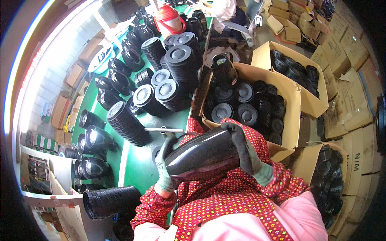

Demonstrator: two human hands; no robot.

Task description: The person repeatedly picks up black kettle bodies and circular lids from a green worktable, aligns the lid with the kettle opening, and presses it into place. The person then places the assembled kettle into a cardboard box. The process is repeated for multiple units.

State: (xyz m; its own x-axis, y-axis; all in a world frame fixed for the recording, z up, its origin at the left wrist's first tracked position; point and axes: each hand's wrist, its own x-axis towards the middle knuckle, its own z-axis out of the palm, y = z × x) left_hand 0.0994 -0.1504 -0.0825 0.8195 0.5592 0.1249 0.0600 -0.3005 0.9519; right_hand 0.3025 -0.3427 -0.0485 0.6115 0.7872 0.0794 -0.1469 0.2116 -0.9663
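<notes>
Just below the middle of the view, a big, shiny black shell is up in the air, tipped a little, with one gloved hand at each end. The left hand is partly open and cups the left end; some of its fingers are hidden. The right hand is bent round the right end, open about as wide as that end, and holds it too.

Counting from the shell, a thin metal bar lies at 10 o'clock, near the left hand, on the green table. Past it, also at 10 o'clock, a tall pile of black discs leans over. More piles with round grey tops stand at 11 o'clock. Other shiny shells sit at 9 o'clock, and a stack of black rings lies on its side at 8 o'clock.

At 1 o'clock is a brown box full of black parts. Far off at 12 o'clock, another person sits by the table.
</notes>
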